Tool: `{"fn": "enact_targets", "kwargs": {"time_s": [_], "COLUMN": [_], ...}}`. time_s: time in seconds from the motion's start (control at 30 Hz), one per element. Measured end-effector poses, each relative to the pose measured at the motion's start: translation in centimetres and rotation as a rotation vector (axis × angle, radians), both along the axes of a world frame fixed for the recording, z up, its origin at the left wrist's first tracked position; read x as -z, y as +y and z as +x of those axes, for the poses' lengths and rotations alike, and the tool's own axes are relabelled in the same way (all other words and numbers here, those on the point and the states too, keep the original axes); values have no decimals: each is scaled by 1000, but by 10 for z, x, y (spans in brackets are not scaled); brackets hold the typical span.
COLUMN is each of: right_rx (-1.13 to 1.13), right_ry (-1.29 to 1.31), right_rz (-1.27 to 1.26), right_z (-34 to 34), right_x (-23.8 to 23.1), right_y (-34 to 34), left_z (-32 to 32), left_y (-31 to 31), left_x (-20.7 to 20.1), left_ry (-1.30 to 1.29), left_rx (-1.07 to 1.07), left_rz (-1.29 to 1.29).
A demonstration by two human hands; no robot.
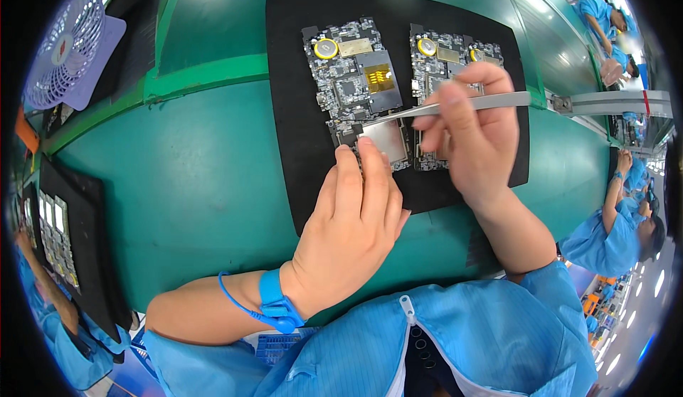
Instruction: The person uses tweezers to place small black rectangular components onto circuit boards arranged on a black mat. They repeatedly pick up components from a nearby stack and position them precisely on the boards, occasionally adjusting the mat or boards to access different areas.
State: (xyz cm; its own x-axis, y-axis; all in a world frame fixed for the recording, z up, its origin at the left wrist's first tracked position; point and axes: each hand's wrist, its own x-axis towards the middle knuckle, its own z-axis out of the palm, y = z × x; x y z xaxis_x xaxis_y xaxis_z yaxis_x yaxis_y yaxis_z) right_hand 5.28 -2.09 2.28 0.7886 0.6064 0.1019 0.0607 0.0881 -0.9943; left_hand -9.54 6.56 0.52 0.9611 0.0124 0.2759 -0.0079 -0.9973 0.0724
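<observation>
On a black mat [292, 98] lies a populated circuit board [347, 87] with a yellow-rimmed coin cell [326, 48], a gold contact patch [380, 77] and, at its near end, a silver metal shield [384, 141]. My left hand [348, 226] wears a blue wrist strap [274, 290]; its outstretched fingertips rest on the near end of the board, by the shield's left edge. In my right hand [482, 137] is a pair of metal tweezers [501, 100]. Their tips point left and reach the shield's far-left corner; whether they touch it I cannot tell.
More circuit boards [448, 52] lie right of the first, partly behind my right hand. A purple fan [67, 52] stands far left on the green bench [192, 176]. Another dark mat with boards [57, 233] is at left. People in blue [608, 233] work along the right.
</observation>
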Motion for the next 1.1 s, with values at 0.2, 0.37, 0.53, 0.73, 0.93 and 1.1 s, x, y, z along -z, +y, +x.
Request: {"fn": "enact_targets", "kwargs": {"time_s": [0.2,0.37,0.53,0.73,0.93,1.1], "right_rx": [-87,-106,-120,-106,-94,-52], "right_ry": [-20,34,113,83,198,129], "right_rz": [32,-101,-131,-12,78,-7], "right_z": [-1,3,6,4,8,4], "right_x": [13,5,3,10,7,6], "right_y": [4,7,10,8,9,9], "left_z": [0,0,0,0,1,1], "left_y": [-1,0,1,1,2,2], "left_x": [-1,-2,-2,-3,-3,-1], "left_ry": [-3,17,25,21,18,3], "left_rx": [-1,20,16,23,19,26], "left_rz": [39,48,22,28,22,15]}}
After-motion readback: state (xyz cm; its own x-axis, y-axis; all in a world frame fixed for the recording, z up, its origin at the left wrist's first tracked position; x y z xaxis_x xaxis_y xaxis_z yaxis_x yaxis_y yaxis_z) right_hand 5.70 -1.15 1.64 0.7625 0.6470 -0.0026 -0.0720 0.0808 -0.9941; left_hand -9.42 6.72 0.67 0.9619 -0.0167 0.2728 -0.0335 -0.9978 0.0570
